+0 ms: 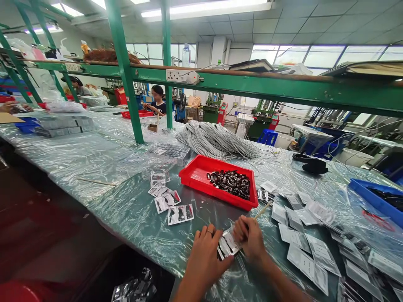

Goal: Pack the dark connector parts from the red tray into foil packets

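In front of me on the plastic-covered table lies a small silvery blister tray (229, 242) with dark pieces in its pockets. My left hand (205, 253) grips its left end, thumb on the near side and fingers on the far side. A thin wooden stick (263, 209) pokes out of the closed fist of my right hand (250, 238), which is at the tray's right end. Just beyond stands a red bin (201, 184) with a heap of small black and metallic parts (231, 183). Several filled blister trays (180, 214) lie to the left of it.
Many flat silvery packs (307, 260) spread over the right side, near a blue bin (378, 202). Behind the red bin are a grey cable coil (214, 140) and stacked trays (170, 152). A green post (126, 75) rises from the table. A co-worker (158, 100) sits beyond.
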### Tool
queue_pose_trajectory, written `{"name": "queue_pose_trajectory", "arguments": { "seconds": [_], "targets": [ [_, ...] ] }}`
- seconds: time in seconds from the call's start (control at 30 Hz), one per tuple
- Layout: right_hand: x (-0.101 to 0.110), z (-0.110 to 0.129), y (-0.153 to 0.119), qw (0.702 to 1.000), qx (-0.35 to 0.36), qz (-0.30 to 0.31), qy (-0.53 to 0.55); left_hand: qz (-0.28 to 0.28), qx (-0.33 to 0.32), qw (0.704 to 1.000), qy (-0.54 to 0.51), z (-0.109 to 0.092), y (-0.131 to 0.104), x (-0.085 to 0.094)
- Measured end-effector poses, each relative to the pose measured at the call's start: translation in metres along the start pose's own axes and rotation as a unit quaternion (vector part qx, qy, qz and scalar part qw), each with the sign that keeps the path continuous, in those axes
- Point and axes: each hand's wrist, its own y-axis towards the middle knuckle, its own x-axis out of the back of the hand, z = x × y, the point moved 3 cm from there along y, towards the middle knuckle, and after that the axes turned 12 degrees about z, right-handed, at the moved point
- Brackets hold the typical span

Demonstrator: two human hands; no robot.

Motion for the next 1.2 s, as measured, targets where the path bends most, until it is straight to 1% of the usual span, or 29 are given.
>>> {"name": "queue_pose_trajectory", "arguments": {
  "seconds": [0.07, 0.13, 0.2, 0.3, 0.43, 0.5, 0.57, 0.63, 0.7, 0.77, 0.8, 0.83, 0.87, 0.9, 0.93, 0.97, 1.0, 1.03, 1.07, 1.13, 1.17, 1.2],
  "targets": [
    [0.001, 0.007, 0.016, 1.000, 0.024, 0.000, -0.007, 0.012, 0.004, 1.000, -0.002, -0.001, 0.000, 0.002],
    [0.001, 0.009, 0.027, 0.999, 0.033, 0.003, -0.013, 0.016, 0.009, 1.000, -0.005, -0.001, 0.000, 0.004],
    [-0.001, 0.006, 0.033, 0.999, 0.037, 0.006, -0.017, 0.016, 0.007, 1.000, -0.007, -0.001, 0.001, 0.005],
    [-0.003, 0.000, 0.034, 0.999, 0.041, 0.011, -0.022, 0.022, 0.006, 1.000, 0.000, -0.003, 0.001, 0.005],
    [-0.001, -0.006, 0.021, 0.999, 0.022, 0.012, -0.027, 0.014, 0.020, 1.000, 0.009, -0.007, -0.001, 0.007],
    [0.002, -0.008, 0.007, 0.999, 0.006, 0.008, -0.032, 0.004, 0.028, 1.000, 0.011, -0.006, -0.002, 0.007],
    [0.004, -0.008, -0.008, 0.999, -0.005, 0.004, -0.038, 0.002, 0.022, 1.000, 0.007, -0.005, -0.003, 0.005],
    [0.007, -0.001, -0.021, 0.999, -0.005, -0.012, -0.039, 0.007, 0.001, 1.000, -0.006, -0.003, -0.003, 0.003],
    [0.014, 0.013, -0.027, 0.998, -0.007, -0.039, -0.042, 0.012, -0.013, 1.000, -0.026, 0.001, -0.003, 0.001],
    [0.026, 0.032, -0.030, 0.992, -0.046, -0.062, -0.097, 0.012, -0.008, 0.999, -0.051, 0.007, -0.003, 0.000],
    [0.034, 0.042, -0.032, 0.983, -0.076, -0.064, -0.156, 0.011, -0.007, 0.998, -0.069, 0.010, -0.003, 0.000],
    [0.043, 0.052, -0.035, 0.964, -0.106, -0.065, -0.235, 0.010, -0.013, 0.995, -0.093, 0.014, -0.003, 0.001],
    [0.051, 0.061, -0.039, 0.934, -0.119, -0.069, -0.329, 0.009, -0.025, 0.992, -0.123, 0.017, -0.003, 0.003],
    [0.057, 0.070, -0.043, 0.895, -0.107, -0.080, -0.426, 0.007, -0.038, 0.987, -0.157, 0.020, -0.003, 0.005],
    [0.060, 0.077, -0.047, 0.850, -0.072, -0.101, -0.512, 0.008, -0.049, 0.980, -0.191, 0.023, -0.002, 0.008],
    [0.059, 0.081, -0.050, 0.808, -0.033, -0.114, -0.577, 0.014, -0.059, 0.973, -0.223, 0.024, 0.000, 0.010],
    [0.054, 0.082, -0.051, 0.779, -0.001, -0.114, -0.617, 0.028, -0.068, 0.964, -0.254, 0.024, 0.002, 0.013],
    [0.046, 0.081, -0.048, 0.766, 0.017, -0.098, -0.635, 0.047, -0.078, 0.954, -0.286, 0.022, 0.006, 0.016],
    [0.035, 0.077, -0.043, 0.770, 0.017, -0.063, -0.635, 0.065, -0.090, 0.940, -0.322, 0.019, 0.011, 0.019],
    [0.012, 0.069, -0.022, 0.795, -0.009, 0.017, -0.607, 0.082, -0.124, 0.900, -0.409, 0.011, 0.024, 0.028],
    [0.002, 0.068, -0.008, 0.806, -0.020, 0.039, -0.591, 0.076, -0.136, 0.878, -0.452, 0.007, 0.032, 0.033],
    [-0.005, 0.068, 0.007, 0.814, -0.022, 0.045, -0.579, 0.065, -0.140, 0.860, -0.486, 0.005, 0.040, 0.040]
  ]
}}
